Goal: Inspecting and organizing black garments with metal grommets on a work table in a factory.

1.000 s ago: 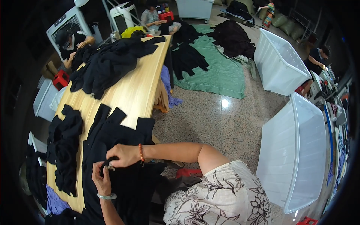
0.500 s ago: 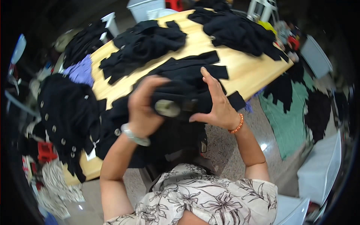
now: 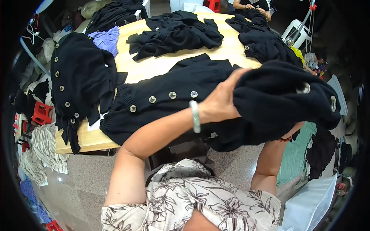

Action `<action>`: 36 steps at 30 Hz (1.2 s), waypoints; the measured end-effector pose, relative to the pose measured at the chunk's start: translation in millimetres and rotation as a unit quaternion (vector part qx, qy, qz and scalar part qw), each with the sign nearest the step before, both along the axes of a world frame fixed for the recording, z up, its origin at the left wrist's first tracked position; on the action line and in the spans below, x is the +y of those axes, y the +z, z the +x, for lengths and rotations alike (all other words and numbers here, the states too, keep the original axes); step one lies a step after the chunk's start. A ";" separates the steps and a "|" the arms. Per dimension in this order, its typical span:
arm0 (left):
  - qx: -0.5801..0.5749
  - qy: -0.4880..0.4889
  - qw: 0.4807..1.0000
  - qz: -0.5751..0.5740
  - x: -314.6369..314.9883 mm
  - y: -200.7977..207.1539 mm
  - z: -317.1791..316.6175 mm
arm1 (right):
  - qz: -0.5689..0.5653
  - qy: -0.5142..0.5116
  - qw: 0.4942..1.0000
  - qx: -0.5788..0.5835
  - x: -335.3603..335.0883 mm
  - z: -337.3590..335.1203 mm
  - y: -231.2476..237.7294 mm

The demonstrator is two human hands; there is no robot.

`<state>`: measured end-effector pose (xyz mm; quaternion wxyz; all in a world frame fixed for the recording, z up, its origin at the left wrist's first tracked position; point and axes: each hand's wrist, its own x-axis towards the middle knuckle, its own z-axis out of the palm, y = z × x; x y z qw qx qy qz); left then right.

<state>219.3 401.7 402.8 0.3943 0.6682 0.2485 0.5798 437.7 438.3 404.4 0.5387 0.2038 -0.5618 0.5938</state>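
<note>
A black knit cardigan [image 3: 165, 86] with round shiny buttons lies partly along the table's near edge. Its right part, bunched up, is lifted toward the right and hangs past the edge. My left hand [image 3: 220, 103], wearing a pale bangle, is closed on the left side of this bunch, thumb on top. Under the bunch's right side is my right hand [image 3: 293, 130], with a beaded bracelet at the wrist. Cloth covers most of its fingers, but it grips the same cardigan from below. Two buttons face outward on the raised part.
Other black garments lie on the wooden table [image 3: 135, 73]: a buttoned one [image 3: 83, 73] at left, piles [image 3: 177, 34] farther back. Purple cloth [image 3: 106, 40] sits at the left edge. A person [image 3: 254, 7] works beyond. A white bin [image 3: 310, 204] and green cloth [image 3: 295, 161] are at right.
Both hands have moved right, from apart above the cardigan to holding its bunched end. That end is now raised over the table's right edge. The view has shifted too.
</note>
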 end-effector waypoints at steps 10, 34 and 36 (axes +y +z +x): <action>-0.229 0.072 0.967 -0.090 -9.9 36.0 34.2 | -0.115 -0.101 0.966 -0.207 -74.8 69.4 -70.8; 0.513 0.495 0.699 -0.055 -97.0 -160.3 -247.6 | -0.146 -0.320 0.760 -0.546 -46.3 60.2 52.3; 0.490 0.510 0.705 -0.050 -103.0 -162.9 -251.1 | -0.028 -0.330 0.710 -0.622 25.7 -11.4 78.0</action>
